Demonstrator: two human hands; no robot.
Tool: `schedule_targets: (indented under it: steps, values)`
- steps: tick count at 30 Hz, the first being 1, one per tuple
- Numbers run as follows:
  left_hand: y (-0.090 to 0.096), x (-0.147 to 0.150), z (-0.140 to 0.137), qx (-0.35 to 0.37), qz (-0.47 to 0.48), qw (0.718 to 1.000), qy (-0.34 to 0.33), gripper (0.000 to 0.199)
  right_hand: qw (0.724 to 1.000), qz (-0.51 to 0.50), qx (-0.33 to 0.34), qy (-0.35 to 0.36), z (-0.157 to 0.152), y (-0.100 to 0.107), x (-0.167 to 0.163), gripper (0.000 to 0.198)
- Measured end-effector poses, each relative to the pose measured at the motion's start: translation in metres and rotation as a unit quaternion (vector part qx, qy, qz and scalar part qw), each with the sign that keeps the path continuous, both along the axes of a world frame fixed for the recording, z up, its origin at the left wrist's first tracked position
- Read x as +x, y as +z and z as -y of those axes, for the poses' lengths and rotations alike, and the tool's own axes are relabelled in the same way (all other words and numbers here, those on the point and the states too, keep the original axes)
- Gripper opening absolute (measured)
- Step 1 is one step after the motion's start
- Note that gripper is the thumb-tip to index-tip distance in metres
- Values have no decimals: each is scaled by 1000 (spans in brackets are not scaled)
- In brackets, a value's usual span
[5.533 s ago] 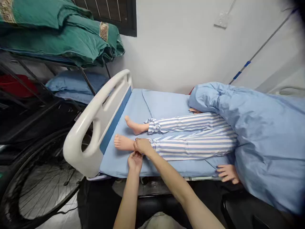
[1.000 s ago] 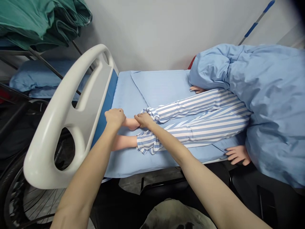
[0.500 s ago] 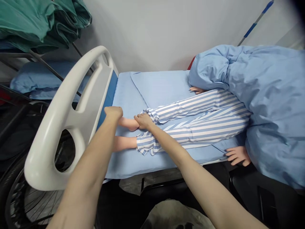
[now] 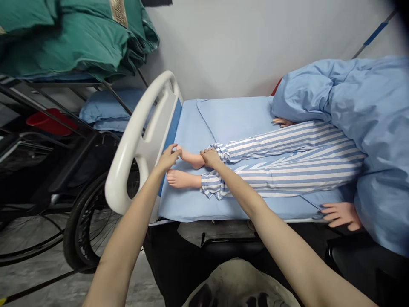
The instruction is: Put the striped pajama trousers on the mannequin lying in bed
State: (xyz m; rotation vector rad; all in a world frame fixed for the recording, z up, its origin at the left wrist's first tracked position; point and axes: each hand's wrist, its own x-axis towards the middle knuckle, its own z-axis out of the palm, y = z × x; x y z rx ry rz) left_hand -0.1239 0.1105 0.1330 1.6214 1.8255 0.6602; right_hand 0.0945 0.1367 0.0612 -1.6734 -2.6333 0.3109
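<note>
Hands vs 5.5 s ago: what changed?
Left hand and right hand left the near foot's ankle and crossed to the far foot: right on its ankle, left at its toes, contact unclear. Both feet lie on the bed as before; blue quilt unchanged.

From close beside the bed (image 4: 238, 117), the head camera looks forward and down, facing the wall (image 4: 230, 47).
</note>
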Motion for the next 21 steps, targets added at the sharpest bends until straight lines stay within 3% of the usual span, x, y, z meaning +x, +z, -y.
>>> schedule_targets:
  steps: [3,5,9,11,14,17,21]
  values:
    - [-2,-14,43,36,-17,999,25,52,999,-26,19,-13,20,12,-2,43]
    - [-8,-19,70,70,-42,997,-2,41,996,-79,46,-16,41,18,-2,39]
    - [-26,-18,100,117,-60,990,-45,42,990,-128,29,59,89,21,0,61]
    - [-35,-13,105,168,-102,980,-32,42,994,-68,-9,80,105,16,-1,71]
    - [-43,-3,107,210,-216,953,5,44,998,13,-31,56,115,5,-5,56]
    - [-37,6,104,143,-334,931,28,50,999,20,-9,29,111,-5,-10,44]
    - [-12,4,76,75,-446,892,13,56,999,3,-26,28,100,-6,-11,49]
